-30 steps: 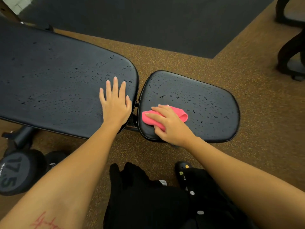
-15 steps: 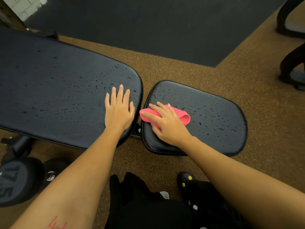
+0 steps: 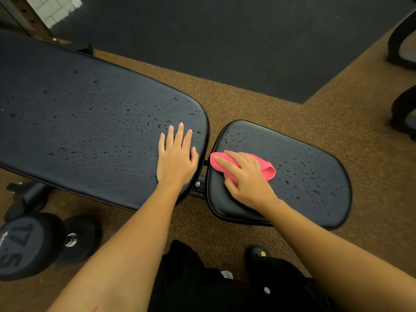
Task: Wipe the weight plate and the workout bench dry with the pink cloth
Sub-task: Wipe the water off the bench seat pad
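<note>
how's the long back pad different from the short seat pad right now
The back pad is long and reaches out of view at the left; the seat pad is short and fully in view. The left hand lies flat and bare on the back pad, while the right hand presses the pink cloth on the seat pad. Both are black, padded and beaded with droplets.

The crumpled pink cloth (image 3: 265,168) lies pressed under the right hand (image 3: 246,176) at the seat pad's left edge. The black padded vinyl workout bench (image 3: 90,122), beaded with droplets, bears the flat left hand (image 3: 176,161).
</note>
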Demonstrator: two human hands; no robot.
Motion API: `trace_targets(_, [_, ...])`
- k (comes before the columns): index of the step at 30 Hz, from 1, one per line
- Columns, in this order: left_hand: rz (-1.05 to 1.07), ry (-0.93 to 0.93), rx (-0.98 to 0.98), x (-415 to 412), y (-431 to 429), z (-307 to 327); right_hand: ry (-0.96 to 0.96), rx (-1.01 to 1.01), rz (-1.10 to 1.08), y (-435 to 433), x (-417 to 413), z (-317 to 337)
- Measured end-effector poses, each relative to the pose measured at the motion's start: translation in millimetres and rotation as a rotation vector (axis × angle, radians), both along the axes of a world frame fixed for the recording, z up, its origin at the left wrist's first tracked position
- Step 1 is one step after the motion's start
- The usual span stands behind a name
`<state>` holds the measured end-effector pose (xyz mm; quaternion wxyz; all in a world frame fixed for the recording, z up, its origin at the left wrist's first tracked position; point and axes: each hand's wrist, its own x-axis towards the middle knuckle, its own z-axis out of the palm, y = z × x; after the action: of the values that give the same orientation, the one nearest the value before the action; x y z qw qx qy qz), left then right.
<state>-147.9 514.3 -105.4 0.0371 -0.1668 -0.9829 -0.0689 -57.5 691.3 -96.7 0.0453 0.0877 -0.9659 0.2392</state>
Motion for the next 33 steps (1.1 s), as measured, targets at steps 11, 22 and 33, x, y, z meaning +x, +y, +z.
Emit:
trace_targets(11, [-0.003,-0.006,0.008,0,0,1,-0.050,-0.010,-0.207,-11,-45,6])
trace_targets(22, [-0.004,0.007,0.019,1,0,2,0.007,0.063,-0.175,14,-33,-1])
trace_targets(33, [0.001,0.014,0.010,0,0,1,0.031,0.066,-0.189,15,-41,-1])
